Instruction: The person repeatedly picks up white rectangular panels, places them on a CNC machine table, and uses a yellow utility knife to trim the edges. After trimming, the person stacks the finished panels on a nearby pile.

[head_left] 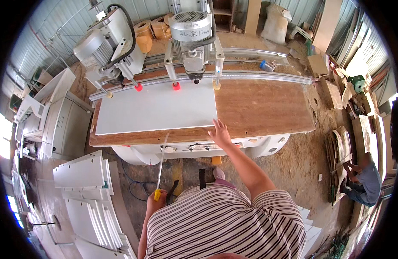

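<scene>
A white rectangular panel [158,108] lies flat on the brown wooden machine table [263,108], under a drilling machine head [191,30]. My right hand [220,134] rests with spread fingers on the panel's near right corner. Lower down, my left hand [156,200] grips the yellow handle of a long thin metal tool [161,162] that points up toward the table's front edge. Red-tipped clamp rods [176,86] press down at the panel's far edge.
A second motor head [106,43] tilts at the left. Stacks of white panels [89,194] stand on the floor at my left. A grey cabinet [63,123] is beyond them. Another person [365,177] crouches at the right among boards. Sawdust covers the floor.
</scene>
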Demonstrator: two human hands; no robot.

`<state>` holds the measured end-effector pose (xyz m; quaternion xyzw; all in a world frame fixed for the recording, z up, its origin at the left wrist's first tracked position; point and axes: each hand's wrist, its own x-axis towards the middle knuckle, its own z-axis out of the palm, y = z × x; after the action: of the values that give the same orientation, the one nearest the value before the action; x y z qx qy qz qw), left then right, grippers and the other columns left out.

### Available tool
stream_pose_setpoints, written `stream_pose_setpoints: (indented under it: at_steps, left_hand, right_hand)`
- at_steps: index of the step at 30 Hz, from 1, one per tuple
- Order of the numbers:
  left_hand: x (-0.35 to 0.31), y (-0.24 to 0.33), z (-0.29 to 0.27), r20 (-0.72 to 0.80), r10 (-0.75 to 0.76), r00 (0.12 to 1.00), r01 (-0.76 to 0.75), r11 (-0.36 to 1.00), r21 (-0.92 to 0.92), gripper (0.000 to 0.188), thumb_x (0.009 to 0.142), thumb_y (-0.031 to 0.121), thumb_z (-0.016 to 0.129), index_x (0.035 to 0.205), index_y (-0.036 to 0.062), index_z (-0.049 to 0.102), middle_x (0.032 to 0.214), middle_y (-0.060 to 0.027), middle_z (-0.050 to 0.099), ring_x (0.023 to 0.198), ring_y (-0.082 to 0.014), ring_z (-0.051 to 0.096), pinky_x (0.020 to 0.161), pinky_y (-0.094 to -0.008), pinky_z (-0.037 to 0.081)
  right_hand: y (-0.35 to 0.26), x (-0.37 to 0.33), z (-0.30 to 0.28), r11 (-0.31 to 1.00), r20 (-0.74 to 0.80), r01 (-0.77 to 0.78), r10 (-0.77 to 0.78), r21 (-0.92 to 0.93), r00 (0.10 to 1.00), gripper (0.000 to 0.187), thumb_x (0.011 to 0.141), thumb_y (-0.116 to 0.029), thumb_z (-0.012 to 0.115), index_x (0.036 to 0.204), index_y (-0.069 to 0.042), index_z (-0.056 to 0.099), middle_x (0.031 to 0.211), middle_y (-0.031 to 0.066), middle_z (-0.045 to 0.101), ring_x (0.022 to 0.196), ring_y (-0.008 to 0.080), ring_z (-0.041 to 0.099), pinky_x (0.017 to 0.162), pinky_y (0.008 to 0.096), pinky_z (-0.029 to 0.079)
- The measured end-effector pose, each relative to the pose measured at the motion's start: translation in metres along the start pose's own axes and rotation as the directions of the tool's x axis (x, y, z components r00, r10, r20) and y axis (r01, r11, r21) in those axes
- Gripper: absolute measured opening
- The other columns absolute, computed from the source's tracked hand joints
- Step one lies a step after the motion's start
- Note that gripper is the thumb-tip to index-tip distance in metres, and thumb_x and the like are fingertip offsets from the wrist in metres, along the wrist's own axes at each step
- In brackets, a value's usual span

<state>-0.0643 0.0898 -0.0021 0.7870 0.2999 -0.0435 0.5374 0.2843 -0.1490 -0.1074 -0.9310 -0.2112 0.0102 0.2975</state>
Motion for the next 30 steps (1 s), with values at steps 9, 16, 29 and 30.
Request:
stream_pose_setpoints:
  at_steps: [9, 16, 29, 30]
  left_hand:
    - [-0.002, 0.048, 0.002, 0.275, -0.267, 0.923, 0.359, 0.855, -0.374, 0.012, 0.091, 0.017, 0.058, 0.095, 0.0057, 0.060, 0.063, 0.0029, 0.048, 0.053, -0.0044, 0.044, 0.047, -0.0220, 0.038]
    - [0.021, 0.026, 0.034, -0.011, -0.187, 0.982, 0.161, 0.872, -0.462, 0.009, 0.091, 0.013, 0.057, 0.093, 0.0044, 0.056, 0.074, 0.0003, 0.053, 0.069, -0.0091, 0.052, 0.063, -0.0237, 0.043]
    - [0.107, -0.004, 0.117, -0.101, -0.205, 0.974, 0.058, 0.650, -0.758, 0.013, 0.088, 0.019, 0.060, 0.099, 0.0124, 0.055, 0.088, 0.0010, 0.057, 0.081, -0.0102, 0.056, 0.068, -0.0276, 0.049]
    - [0.121, -0.005, 0.129, -0.110, -0.245, 0.963, 0.066, 0.613, -0.787, 0.019, 0.087, 0.017, 0.062, 0.103, 0.0116, 0.053, 0.093, -0.0002, 0.057, 0.084, -0.0123, 0.057, 0.070, -0.0296, 0.050]
  right_hand:
    - [0.026, 0.012, -0.013, 0.836, -0.020, -0.090, 0.120, 0.541, 0.993, 0.045, 0.089, -0.013, 0.055, 0.129, 0.003, 0.043, 0.112, 0.0188, 0.062, 0.104, 0.0239, 0.062, 0.085, 0.0318, 0.050]
    - [0.053, 0.038, -0.015, 0.828, 0.128, -0.276, 0.245, 0.488, 0.961, 0.041, 0.089, -0.023, 0.054, 0.120, 0.003, 0.055, 0.089, 0.0105, 0.068, 0.076, 0.0153, 0.064, 0.069, 0.0282, 0.049]
    - [0.044, 0.065, -0.018, 0.605, 0.431, -0.473, 0.228, 0.640, 0.873, 0.022, 0.086, -0.020, 0.057, 0.068, -0.006, 0.059, 0.064, 0.0006, 0.052, 0.058, 0.0083, 0.051, 0.053, 0.0235, 0.049]
    - [0.032, 0.061, -0.025, 0.622, 0.455, -0.475, 0.206, 0.623, 0.866, 0.020, 0.083, -0.018, 0.060, 0.069, -0.004, 0.059, 0.064, 0.0009, 0.052, 0.058, 0.0090, 0.052, 0.052, 0.0226, 0.049]
